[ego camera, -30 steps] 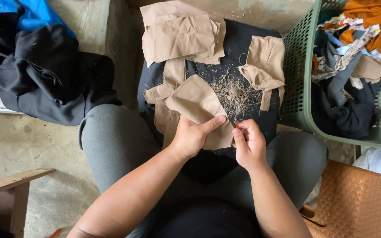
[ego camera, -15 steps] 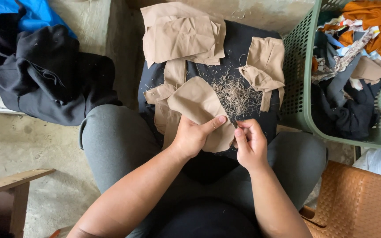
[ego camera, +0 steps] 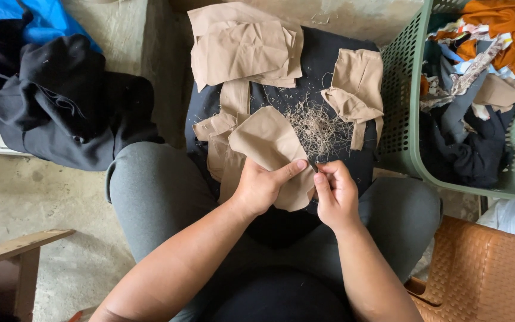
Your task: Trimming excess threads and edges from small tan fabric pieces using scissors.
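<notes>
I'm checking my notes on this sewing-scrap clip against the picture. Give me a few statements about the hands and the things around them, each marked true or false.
1. The left hand grips a tan fabric piece. True.
2. The right hand rests inside the green basket. False: it pinches at the fabric's edge, over the lap.
3. A heap of loose threads lies on the dark cloth. True.
4. The basket holds nothing. False: it holds mixed clothes, orange and dark ones among them.
5. Black garments lie on the person's left. True.
</notes>
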